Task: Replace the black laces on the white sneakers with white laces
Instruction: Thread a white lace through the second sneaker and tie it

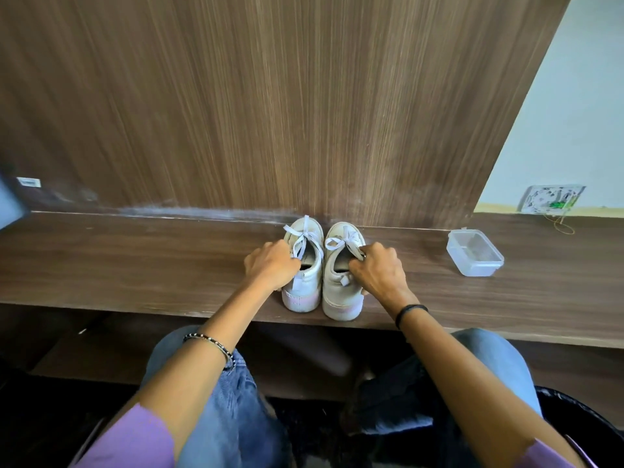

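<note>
The left hand (270, 265) is curled round the collar of the left sneaker (308, 282), and the right sneaker (337, 287) is gripped likewise by the right hand (376, 269). Both shoes, white laces (301, 238) tied in bows, are stood side by side at the frame's centre on the desk (135, 258). A plastic box (474, 253) is seen at right.

Soft, even daylight, perhaps from the right; wide-angle bending and blur at edges.

Left hand (270, 265), right hand (376, 269) fingertips hidden at sneakers (339, 287); container (474, 253) contents unclear; left-edge object (10, 201) cropped.
</note>
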Available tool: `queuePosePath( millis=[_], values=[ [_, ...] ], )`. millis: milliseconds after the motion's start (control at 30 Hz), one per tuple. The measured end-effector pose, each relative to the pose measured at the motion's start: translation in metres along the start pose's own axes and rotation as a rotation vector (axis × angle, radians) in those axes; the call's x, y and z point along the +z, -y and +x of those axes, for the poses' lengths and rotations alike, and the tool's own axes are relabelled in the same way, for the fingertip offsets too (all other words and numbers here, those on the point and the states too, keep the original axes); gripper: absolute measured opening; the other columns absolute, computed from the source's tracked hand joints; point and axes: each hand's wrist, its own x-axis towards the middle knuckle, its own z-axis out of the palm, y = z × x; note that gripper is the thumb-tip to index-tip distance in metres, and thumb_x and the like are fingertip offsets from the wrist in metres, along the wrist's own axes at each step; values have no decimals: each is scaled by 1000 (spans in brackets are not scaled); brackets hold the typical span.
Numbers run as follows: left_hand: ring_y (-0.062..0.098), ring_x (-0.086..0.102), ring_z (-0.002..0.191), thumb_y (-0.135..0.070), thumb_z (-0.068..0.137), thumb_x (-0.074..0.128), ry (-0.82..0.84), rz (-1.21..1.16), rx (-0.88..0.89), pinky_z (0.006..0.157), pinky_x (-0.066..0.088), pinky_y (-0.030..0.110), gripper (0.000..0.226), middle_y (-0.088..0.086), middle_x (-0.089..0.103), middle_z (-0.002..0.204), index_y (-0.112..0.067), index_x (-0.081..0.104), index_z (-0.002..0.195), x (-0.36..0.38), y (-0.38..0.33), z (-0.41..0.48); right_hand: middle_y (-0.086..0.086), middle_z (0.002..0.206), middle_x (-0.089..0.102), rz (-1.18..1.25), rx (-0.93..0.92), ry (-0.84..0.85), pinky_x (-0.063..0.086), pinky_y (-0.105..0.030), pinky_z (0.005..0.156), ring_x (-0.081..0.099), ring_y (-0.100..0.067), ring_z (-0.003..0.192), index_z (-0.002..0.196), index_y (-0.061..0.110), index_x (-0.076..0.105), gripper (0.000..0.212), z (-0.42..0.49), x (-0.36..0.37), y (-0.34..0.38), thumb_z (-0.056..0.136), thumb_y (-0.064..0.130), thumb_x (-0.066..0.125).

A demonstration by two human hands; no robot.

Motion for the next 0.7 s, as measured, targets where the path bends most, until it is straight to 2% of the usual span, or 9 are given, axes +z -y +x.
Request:
queuePosePath(
  millis=[133, 233, 300, 400, 467, 600, 700],
  values=[
    [28, 69, 87, -22, 95, 48, 3, 10, 22, 82, 46, 34, 22, 3, 66, 86, -21, 44, 74, -3, 0, -2, -15, 94, 63, -7, 15, -7, 52, -36, 72, 60, -36, 79, 90, 4, 64, 19, -6, -1, 6, 80, 14, 51],
    [27, 70, 83, -21, 93, 48, 21, 6, 55, 83, 50, 35, 16, 3, 69, 88, -18, 51, 78, -4, 2, -1, -13, 95, 59, -14, 35, -22, 47, -35, 72, 55, -35, 80, 92, 4, 64, 19, -9, 0, 9, 82, 14, 51],
    [24, 71, 75, -22, 92, 49, 25, -3, 65, 80, 50, 34, 14, 3, 72, 85, -17, 55, 81, -6, 5, 1, -13, 95, 61, -18, 41, -19, 51, -37, 74, 57, -36, 80, 92, 4, 64, 21, -10, 0, 10, 81, 15, 50],
    [19, 72, 59, -23, 90, 51, 53, -48, 75, 71, 51, 29, 17, -1, 68, 67, -19, 52, 74, -10, 7, 3, -16, 96, 65, -19, 44, 0, 58, -40, 79, 63, -38, 79, 89, 5, 64, 27, -8, -1, 11, 74, 18, 47],
    [20, 72, 55, -24, 90, 53, 72, -104, 59, 63, 49, 26, 20, -2, 66, 64, -18, 51, 70, -11, 9, 3, -17, 92, 66, -17, 39, 20, 60, -43, 79, 66, -39, 75, 82, 7, 62, 28, -6, -3, 10, 67, 19, 43],
    [24, 73, 63, -38, 89, 55, 103, -276, -33, 78, 60, 39, 29, 5, 73, 72, -14, 62, 75, 4, 19, 8, -16, 76, 65, -12, 18, 19, 60, -43, 72, 64, -41, 69, 60, 14, 49, 16, -6, -4, 7, 55, 24, 37],
    [25, 71, 68, -45, 92, 53, 137, -145, -22, 77, 59, 39, 35, 4, 74, 76, -14, 62, 77, 5, 20, 20, -10, 71, 61, -55, -14, 40, 51, -38, 67, 55, -40, 70, 69, 13, 52, 17, 6, -4, 1, 67, 28, 45]
  ],
)
